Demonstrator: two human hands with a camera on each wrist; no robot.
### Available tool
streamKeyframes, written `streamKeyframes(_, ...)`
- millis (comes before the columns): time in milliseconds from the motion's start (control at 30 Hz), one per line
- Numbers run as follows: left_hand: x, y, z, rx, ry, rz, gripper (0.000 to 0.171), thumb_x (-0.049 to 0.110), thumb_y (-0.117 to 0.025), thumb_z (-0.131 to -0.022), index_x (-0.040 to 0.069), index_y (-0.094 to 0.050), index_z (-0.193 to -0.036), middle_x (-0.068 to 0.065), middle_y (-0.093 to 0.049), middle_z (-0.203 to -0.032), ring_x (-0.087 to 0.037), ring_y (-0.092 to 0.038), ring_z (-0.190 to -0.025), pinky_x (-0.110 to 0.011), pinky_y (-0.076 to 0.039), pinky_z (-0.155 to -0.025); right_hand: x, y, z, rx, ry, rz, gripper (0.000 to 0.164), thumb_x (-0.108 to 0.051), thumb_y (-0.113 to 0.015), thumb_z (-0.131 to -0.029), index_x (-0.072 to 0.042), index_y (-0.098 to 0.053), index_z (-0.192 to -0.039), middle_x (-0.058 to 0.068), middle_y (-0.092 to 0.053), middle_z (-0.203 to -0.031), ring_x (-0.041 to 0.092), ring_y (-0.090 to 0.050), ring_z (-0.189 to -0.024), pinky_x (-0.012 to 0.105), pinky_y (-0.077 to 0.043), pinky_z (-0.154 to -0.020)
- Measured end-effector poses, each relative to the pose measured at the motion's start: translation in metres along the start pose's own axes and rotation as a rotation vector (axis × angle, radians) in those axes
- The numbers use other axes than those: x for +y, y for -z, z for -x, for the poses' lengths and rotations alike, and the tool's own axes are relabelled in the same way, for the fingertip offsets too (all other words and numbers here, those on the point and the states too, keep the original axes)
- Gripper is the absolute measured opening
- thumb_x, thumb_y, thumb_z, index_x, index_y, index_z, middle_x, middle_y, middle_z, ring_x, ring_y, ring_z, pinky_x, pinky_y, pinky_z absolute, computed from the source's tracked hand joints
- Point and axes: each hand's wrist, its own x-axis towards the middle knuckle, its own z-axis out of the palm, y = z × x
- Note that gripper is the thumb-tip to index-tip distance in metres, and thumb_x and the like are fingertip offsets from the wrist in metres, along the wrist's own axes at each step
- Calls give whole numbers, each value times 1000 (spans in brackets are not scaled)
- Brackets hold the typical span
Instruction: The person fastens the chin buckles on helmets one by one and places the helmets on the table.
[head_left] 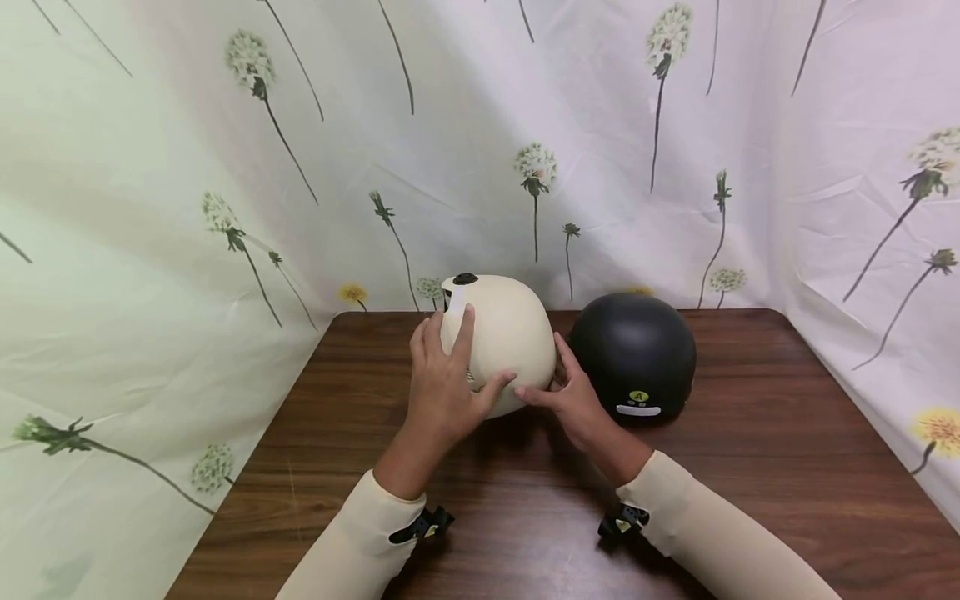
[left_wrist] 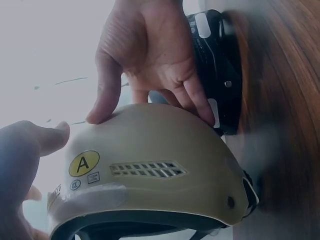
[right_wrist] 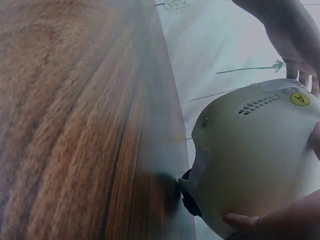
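A cream helmet is held between both hands over the back of the table, tipped on its side with its open underside facing left. My left hand grips its left side near the rim, fingers spread and thumb on the shell. On the opposite side, my right hand holds the rounded shell with thumb and fingers apart. In the left wrist view, a yellow "A" sticker, a slotted vent and the dark inner lining show. Immediately right of my right hand is a black helmet, dome up.
The dark wood table ends at a back edge close behind both helmets. A white curtain printed with dandelions hangs around the back and sides. Small black devices are strapped at both cream-sleeved wrists.
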Motion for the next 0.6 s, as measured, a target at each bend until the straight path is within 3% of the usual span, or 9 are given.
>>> streamKeyframes(267, 3, -1, 0, -35, 84, -22, 104, 64, -83, -87, 12, -44, -168, -41, -40, -157, -59, -43, -140, -71, -49, -109, -1, 0, 1, -5, 29, -1, 118, -6, -84, -94, -34, -4, -177, 1, -14, -185, 29, -27, -169, 37, -54, -111)
streamKeyframes(600, 4, -9, 3, -101, 181, -11, 105, 69, -80, -86, 16, -43, -169, -36, -38, -161, -59, -41, -143, -73, -47, -108, 4, -5, 5, 75, 91, 163, 120, -15, -89, -91, -36, -8, -177, 3, -6, -185, 34, -16, -171, 61, -42, -124)
